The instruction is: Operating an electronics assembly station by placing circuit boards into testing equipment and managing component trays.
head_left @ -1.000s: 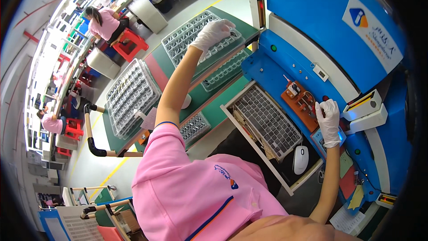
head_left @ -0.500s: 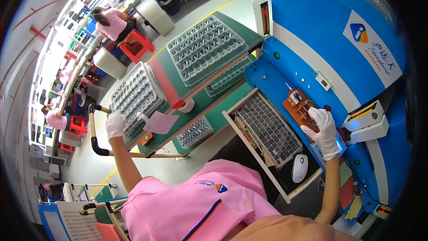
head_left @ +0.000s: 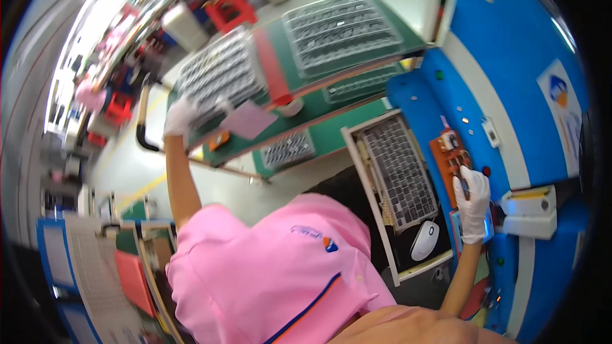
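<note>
My left hand, in a white glove, reaches far out to the left and rests on the near edge of a grey tray of small parts, next to a pink sheet. My right hand, also gloved, lies on the blue machine just below an orange fixture; whether it holds anything is hidden. A dark keyboard sits in a white frame between my body and the machine, with a white mouse at its near end.
A green bench carries a second parts tray farther right and a smaller tray on its lower shelf. Other people in pink sit at benches along the left. Blue bins stand at my lower left.
My left hand swung from the far right-hand tray across to the left tray and now rests at its edge. My right hand slid slightly down the machine. The view is blurred by head motion.
</note>
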{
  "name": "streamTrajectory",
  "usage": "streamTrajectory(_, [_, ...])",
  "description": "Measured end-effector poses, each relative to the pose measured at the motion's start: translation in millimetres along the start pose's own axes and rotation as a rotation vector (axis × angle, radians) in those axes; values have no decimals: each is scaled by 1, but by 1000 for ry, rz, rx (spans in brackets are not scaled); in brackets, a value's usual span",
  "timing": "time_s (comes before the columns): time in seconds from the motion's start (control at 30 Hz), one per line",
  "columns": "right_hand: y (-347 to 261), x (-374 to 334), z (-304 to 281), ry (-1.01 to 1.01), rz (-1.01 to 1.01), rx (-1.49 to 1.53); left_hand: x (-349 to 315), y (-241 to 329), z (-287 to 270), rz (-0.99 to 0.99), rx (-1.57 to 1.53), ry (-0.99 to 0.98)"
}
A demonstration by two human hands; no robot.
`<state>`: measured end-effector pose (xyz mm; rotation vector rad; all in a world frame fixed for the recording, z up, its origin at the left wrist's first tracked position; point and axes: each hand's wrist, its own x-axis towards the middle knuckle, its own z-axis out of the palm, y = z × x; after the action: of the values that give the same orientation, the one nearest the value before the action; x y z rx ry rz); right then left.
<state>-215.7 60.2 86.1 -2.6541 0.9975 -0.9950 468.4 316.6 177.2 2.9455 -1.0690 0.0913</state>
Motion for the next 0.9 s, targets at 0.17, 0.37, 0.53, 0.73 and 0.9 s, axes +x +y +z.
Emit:
streamTrajectory(0.17, [8,-5,6,-75,29,-12,-4,-29,-33,-271,-572,-296])
streamTrajectory(0.37, [17,-12,9,-108,47,-17,22,-44,-43,-162,-487,64])
streamTrajectory(0.53, [16,-13,10,-76,50,-36,113,-40,-27,-46,-368,185])
streamTrajectory(0.73, [7,-7,6,-35,42,-70,195,-5,11,20,-13,91])
streamTrajectory(0.9, [-9,-9,-19,29,97,-91,228,-1,31,-15,97,134])
